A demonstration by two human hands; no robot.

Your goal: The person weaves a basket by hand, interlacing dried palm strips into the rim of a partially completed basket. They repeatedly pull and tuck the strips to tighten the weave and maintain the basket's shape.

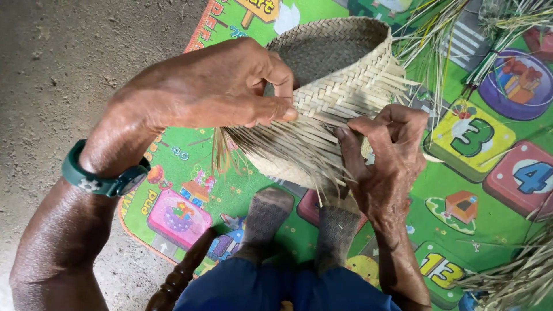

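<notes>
Now our left hand (230, 86) pinches the woven basket (331, 75) rim; right hand (383, 155) grips loose straw strips (299, 152); we should pull each strip snug.

This looks like a home setting where craft work is done on the ground: a bare, packed earthen floor (63, 63) lies on one side, and over it is spread a bright green children's play mat (472, 190) printed with numbered squares, little houses and road markings. Loose bundles of dried palm strips (507, 23) lie scattered along the mat's edges, and a half-woven basket (340, 63) of the same pale strips sits in the middle, marking it as a spot for hand weaving. A turned wooden furniture leg (178, 279) stands at the mat's near edge.
</notes>
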